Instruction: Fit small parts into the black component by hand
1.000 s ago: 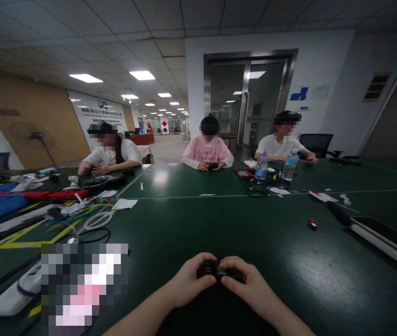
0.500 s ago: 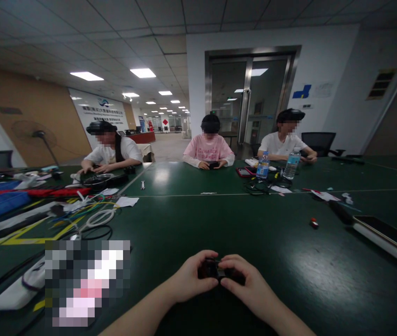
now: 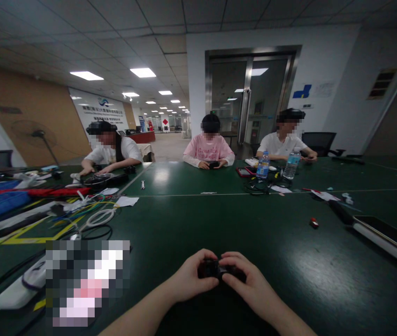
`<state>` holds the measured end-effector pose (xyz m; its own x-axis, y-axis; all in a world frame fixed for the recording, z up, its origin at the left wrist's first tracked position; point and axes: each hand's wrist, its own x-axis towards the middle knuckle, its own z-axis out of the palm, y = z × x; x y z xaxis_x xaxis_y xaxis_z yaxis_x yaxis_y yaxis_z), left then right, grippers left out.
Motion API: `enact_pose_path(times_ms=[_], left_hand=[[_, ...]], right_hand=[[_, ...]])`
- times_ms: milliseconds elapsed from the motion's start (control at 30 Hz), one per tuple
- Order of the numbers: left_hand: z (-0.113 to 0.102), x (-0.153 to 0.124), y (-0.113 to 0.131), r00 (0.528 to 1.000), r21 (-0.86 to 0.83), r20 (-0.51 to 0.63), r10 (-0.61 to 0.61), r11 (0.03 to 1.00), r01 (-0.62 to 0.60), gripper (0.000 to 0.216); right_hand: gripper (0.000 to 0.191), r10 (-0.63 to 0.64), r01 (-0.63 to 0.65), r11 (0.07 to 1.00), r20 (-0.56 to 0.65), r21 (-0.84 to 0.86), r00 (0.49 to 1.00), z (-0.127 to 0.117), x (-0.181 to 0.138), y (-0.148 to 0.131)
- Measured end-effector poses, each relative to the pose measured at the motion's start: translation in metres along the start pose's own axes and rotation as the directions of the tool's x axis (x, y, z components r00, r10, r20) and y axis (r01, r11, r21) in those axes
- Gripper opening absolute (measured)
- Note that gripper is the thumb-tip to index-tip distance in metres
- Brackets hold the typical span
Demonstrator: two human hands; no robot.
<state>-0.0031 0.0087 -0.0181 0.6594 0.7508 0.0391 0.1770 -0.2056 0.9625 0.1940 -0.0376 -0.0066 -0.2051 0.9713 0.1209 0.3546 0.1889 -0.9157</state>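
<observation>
Low in the middle of the head view, a small black object [image 3: 214,269] is held between my two hands just over the green table. Its kind cannot be made out, since fingers cover most of it. My left hand [image 3: 193,278] is closed on its left end, thumb below and fingers above. From the other side my right hand [image 3: 250,280] grips the right end in the same way. The fingertips of both hands nearly meet at the object's middle.
A small red and silver item [image 3: 313,223] lies to the right, near a long white device [image 3: 389,245]. Cables [image 3: 98,219], a white power strip [image 3: 26,284] and a blue tray [image 3: 0,207] are on the left. Bottles [image 3: 292,165] stand farther back. Three people sit opposite.
My right thumb and fingers have shifted slightly on the black object, which has turned a little. My left hand stays almost in place.
</observation>
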Motion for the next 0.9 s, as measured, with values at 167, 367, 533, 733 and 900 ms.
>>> enact_pose_path(times_ms=[167,367,533,733,900], left_hand=[[0.000,0.000,-0.001,1.000,-0.001,-0.016,-0.018,1.000,0.018,0.038],[-0.001,-0.002,0.002,0.999,0.006,-0.009,-0.054,0.999,0.054,0.037],[-0.001,-0.003,0.003,0.998,0.001,-0.008,-0.058,0.998,0.058,0.038],[-0.002,-0.004,0.006,0.998,0.032,-0.009,-0.056,0.998,0.057,0.037],[-0.003,-0.003,0.006,0.998,0.035,0.002,-0.060,0.998,0.059,0.037]], right_hand=[[0.021,0.004,-0.003,1.000,-0.068,0.012,0.998,-0.008,0.002,0.002],[0.025,0.060,-0.046,0.994,-0.139,0.104,0.988,-0.015,0.004,0.008],[0.038,0.066,-0.005,0.972,-0.253,0.236,0.965,-0.020,0.004,0.009],[0.047,0.114,0.013,0.937,-0.343,0.349,0.932,-0.027,0.003,0.005],[0.049,0.132,0.038,0.919,-0.399,0.393,0.908,-0.030,0.003,0.009]])
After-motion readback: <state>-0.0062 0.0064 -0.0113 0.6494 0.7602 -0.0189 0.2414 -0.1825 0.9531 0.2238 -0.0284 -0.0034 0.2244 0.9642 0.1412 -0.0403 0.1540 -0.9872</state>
